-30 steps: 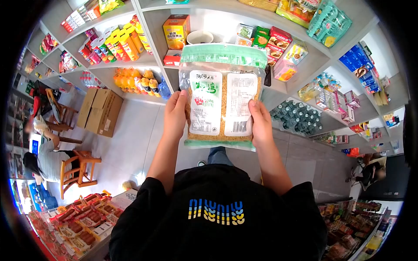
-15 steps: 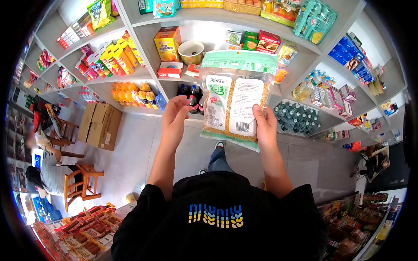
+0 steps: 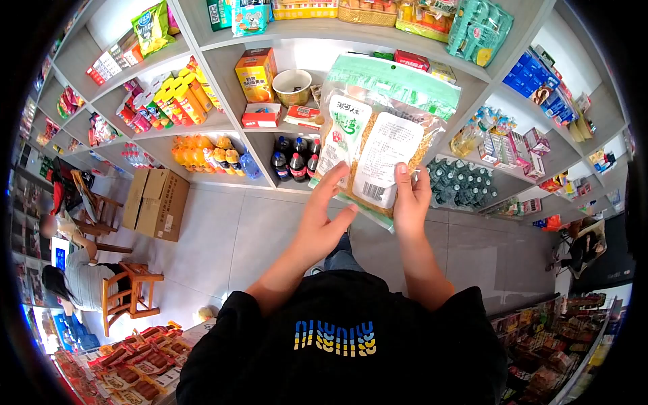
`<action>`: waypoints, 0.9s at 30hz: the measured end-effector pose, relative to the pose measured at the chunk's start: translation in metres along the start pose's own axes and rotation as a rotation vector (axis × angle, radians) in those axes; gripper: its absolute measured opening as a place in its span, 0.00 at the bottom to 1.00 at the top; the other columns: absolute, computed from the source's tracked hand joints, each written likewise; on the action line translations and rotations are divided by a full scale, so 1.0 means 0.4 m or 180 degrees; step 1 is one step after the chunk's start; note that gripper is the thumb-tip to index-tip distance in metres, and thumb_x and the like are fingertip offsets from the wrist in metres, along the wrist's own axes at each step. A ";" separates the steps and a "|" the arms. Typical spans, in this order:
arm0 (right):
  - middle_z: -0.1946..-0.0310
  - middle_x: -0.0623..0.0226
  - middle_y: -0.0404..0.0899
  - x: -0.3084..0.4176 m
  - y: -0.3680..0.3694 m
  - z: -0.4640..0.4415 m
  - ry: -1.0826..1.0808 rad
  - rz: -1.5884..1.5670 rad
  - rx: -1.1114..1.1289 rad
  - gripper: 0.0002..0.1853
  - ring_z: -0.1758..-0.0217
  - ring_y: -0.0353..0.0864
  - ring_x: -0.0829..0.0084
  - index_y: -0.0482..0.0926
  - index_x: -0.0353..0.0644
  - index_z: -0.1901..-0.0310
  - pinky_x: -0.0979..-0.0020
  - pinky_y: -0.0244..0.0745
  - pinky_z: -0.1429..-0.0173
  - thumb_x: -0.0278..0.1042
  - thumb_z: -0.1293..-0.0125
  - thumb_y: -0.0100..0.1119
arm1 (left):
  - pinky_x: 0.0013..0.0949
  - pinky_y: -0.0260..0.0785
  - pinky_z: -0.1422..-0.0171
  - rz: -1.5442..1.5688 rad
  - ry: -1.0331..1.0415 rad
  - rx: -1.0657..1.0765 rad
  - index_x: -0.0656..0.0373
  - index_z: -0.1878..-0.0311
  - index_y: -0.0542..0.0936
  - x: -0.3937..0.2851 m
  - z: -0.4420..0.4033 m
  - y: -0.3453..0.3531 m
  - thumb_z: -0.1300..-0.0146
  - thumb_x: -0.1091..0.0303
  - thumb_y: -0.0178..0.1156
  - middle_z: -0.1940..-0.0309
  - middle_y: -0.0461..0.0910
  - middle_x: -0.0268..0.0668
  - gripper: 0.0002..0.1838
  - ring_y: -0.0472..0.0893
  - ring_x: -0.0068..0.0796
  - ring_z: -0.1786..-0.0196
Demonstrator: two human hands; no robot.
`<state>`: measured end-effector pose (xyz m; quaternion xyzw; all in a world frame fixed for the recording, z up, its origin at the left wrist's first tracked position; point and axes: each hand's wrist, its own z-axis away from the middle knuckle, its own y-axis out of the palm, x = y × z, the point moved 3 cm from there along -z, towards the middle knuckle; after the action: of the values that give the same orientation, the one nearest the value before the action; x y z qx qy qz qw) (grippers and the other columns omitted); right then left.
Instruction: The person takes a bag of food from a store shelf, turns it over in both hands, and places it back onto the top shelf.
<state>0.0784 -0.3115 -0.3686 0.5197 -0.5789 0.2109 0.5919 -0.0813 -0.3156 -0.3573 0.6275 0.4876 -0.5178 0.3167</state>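
A clear and green plastic bag (image 3: 391, 145) of brown grain-like food, with white labels and a barcode, hangs tilted in front of the shelves. My right hand (image 3: 412, 199) grips its lower right edge, thumb on the front. My left hand (image 3: 324, 219) is at the bag's lower left corner, thumb and fingers apart, fingertips against or just before the bag; it does not grip it. Behind the bag, a shelf holds a yellow-orange box (image 3: 256, 75), a white tub (image 3: 293, 88) and red boxes (image 3: 261, 115).
Dark soda bottles (image 3: 297, 165) stand on the low shelf, clear bottles (image 3: 462, 182) to their right. A cardboard box (image 3: 156, 204) is on the floor at left. Beyond it a person (image 3: 84, 277) sits on a wooden chair (image 3: 131, 293). Packaged snacks (image 3: 135, 364) lie at lower left.
My left hand let go of the bag's left edge, then moved right and down to its lower corner. The bag has shifted right and tilted, still in my right hand.
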 end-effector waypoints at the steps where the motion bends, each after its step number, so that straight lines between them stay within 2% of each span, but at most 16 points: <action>1: 0.64 0.66 0.74 0.000 0.002 0.003 0.0000 -0.0002 -0.0003 0.14 0.63 0.71 0.82 0.68 0.34 0.58 0.80 0.67 0.57 0.36 0.39 0.53 | 0.35 0.52 0.38 0.0132 0.0105 -0.0012 0.60 0.39 0.58 0.005 0.001 0.007 0.48 0.76 0.54 0.39 0.55 0.42 0.31 0.56 0.33 0.36; 3: 0.61 0.65 0.74 0.002 0.008 0.008 -0.0034 0.0044 0.0065 0.16 0.61 0.71 0.82 0.68 0.33 0.55 0.79 0.66 0.55 0.36 0.39 0.53 | 0.36 0.50 0.36 0.0262 0.0210 -0.0025 0.61 0.38 0.54 0.003 0.001 0.019 0.49 0.76 0.55 0.37 0.53 0.43 0.34 0.54 0.34 0.36; 5: 0.61 0.65 0.74 0.008 0.017 0.012 -0.0015 -0.0015 0.0114 0.17 0.60 0.71 0.81 0.67 0.33 0.54 0.79 0.66 0.55 0.35 0.39 0.53 | 0.37 0.45 0.34 0.0176 0.0310 -0.0030 0.64 0.36 0.46 -0.008 0.004 0.028 0.49 0.76 0.55 0.36 0.49 0.47 0.39 0.52 0.36 0.34; 8: 0.59 0.64 0.74 0.006 0.022 0.020 0.0085 -0.0023 0.0226 0.18 0.59 0.71 0.80 0.67 0.33 0.51 0.78 0.66 0.54 0.34 0.39 0.53 | 0.36 0.41 0.33 0.0248 0.0292 -0.0017 0.68 0.36 0.41 -0.011 0.006 0.036 0.49 0.76 0.55 0.36 0.46 0.50 0.41 0.49 0.38 0.33; 14: 0.60 0.65 0.74 0.018 0.057 0.044 0.0003 0.0165 0.0540 0.18 0.58 0.71 0.79 0.67 0.33 0.52 0.77 0.66 0.54 0.33 0.41 0.55 | 0.34 0.38 0.33 0.0160 0.0376 -0.0131 0.72 0.37 0.36 0.015 0.008 0.043 0.50 0.76 0.56 0.36 0.44 0.53 0.45 0.45 0.38 0.33; 24: 0.56 0.63 0.70 0.002 0.071 0.064 0.0058 0.0163 0.0970 0.21 0.53 0.70 0.74 0.62 0.35 0.49 0.76 0.65 0.51 0.28 0.43 0.56 | 0.35 0.45 0.35 -0.0083 0.0292 -0.0281 0.70 0.37 0.34 0.022 0.006 0.044 0.59 0.75 0.62 0.38 0.47 0.53 0.53 0.51 0.40 0.35; 26: 0.55 0.61 0.69 0.009 0.076 0.076 0.0239 0.0269 0.1087 0.24 0.52 0.70 0.72 0.62 0.34 0.48 0.73 0.67 0.50 0.28 0.46 0.58 | 0.36 0.51 0.37 -0.0331 0.0381 -0.0456 0.62 0.35 0.33 0.010 0.005 0.043 0.59 0.78 0.63 0.40 0.53 0.48 0.54 0.57 0.37 0.38; 27: 0.55 0.61 0.69 0.010 0.076 0.080 0.0236 0.0270 0.1084 0.24 0.52 0.70 0.72 0.62 0.34 0.48 0.73 0.67 0.50 0.28 0.46 0.58 | 0.36 0.51 0.37 -0.0330 0.0383 -0.0453 0.62 0.35 0.33 0.011 0.005 0.043 0.59 0.78 0.63 0.40 0.53 0.48 0.54 0.57 0.37 0.38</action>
<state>0.0387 -0.3293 -0.3604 0.5794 -0.5340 0.3497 0.5068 -0.0659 -0.3217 -0.3638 0.6074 0.5731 -0.4590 0.3034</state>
